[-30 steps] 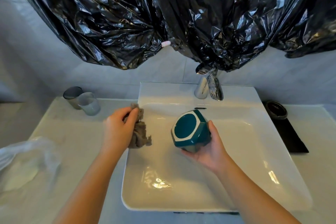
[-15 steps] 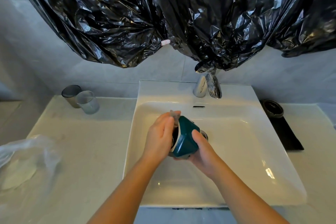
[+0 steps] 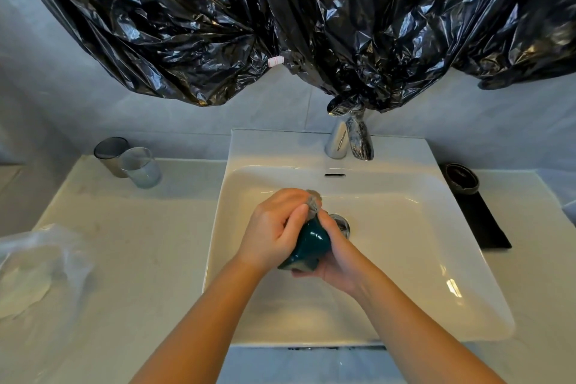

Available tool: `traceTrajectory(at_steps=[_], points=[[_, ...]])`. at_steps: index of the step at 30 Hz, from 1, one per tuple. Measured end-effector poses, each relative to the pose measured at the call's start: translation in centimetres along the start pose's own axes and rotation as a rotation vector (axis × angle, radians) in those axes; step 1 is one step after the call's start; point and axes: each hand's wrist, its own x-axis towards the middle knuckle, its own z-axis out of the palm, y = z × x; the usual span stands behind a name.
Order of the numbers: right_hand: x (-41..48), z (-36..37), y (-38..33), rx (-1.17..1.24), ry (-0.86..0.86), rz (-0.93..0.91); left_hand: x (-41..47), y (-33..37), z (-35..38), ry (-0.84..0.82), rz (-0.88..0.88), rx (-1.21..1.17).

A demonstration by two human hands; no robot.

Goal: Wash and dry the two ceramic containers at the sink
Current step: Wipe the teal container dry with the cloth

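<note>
Over the white sink (image 3: 405,227), right hand (image 3: 339,262) gripping teal ceramic container (image 3: 311,243) from below, left hand (image 3: 274,231) pinching grey cloth (image 3: 313,201) against its top, clear tumbler (image 3: 141,168) on table (image 3: 124,243).

Container and cloth mostly covered by the hands

The left grip (image 3: 274,231) and right grip (image 3: 336,259) cover most of the teal container (image 3: 310,243), whose opening cannot be seen. Only a grey tuft of the cloth (image 3: 313,201) shows above the left fingers. The drain (image 3: 341,223) is half hidden behind the right fingers. Black plastic (image 3: 311,25), cut off by the top edge, hides the top of the faucet (image 3: 338,140). A blurred clear bag (image 3: 40,262) runs off the left edge, and the bottom edge crops both forearms.
</note>
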Motion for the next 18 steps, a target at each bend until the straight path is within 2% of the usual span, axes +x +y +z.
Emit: traceTrajectory(at_steps=[2, 9, 14, 18], points=[[0.0, -0.3, 0.0, -0.012, 0.011, -0.020, 0.4, -0.2, 0.4, 0.020, -0.076, -0.029], [-0.8, -1.3, -0.5, -0.214, 0.034, -0.219, 1.7, -0.2, 0.9, 0.017, -0.529, -0.255], [-0.9, -1.5, -0.2, -0.188, 0.083, -0.302, 1.9, -0.5, 1.1, 0.009, -0.749, -0.305], [-0.6, -1.9, -0.2, -0.137, 0.069, -0.329, 2.1, -1.4, 0.9, 0.046, -0.968, -0.437]])
